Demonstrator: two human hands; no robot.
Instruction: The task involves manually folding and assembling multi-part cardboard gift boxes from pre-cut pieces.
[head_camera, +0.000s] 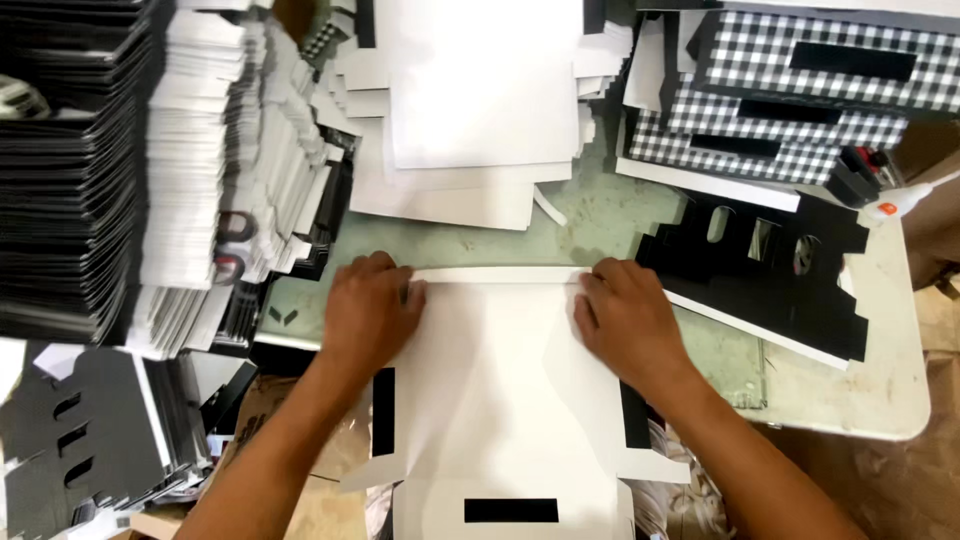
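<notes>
Head view: my left hand (368, 312) and right hand (625, 320) lie flat, palms down, on a white die-cut card sheet (500, 385) at the near edge of the green table (600, 225). Fingers are extended and pressing, not closed around anything. A narrow flap (497, 274) along the sheet's far edge runs between my fingertips; it appears folded over, though the crease is hard to confirm. The sheet shows black rectangular slots at both sides and near the bottom. Checked boxes (800, 90) stand far right.
</notes>
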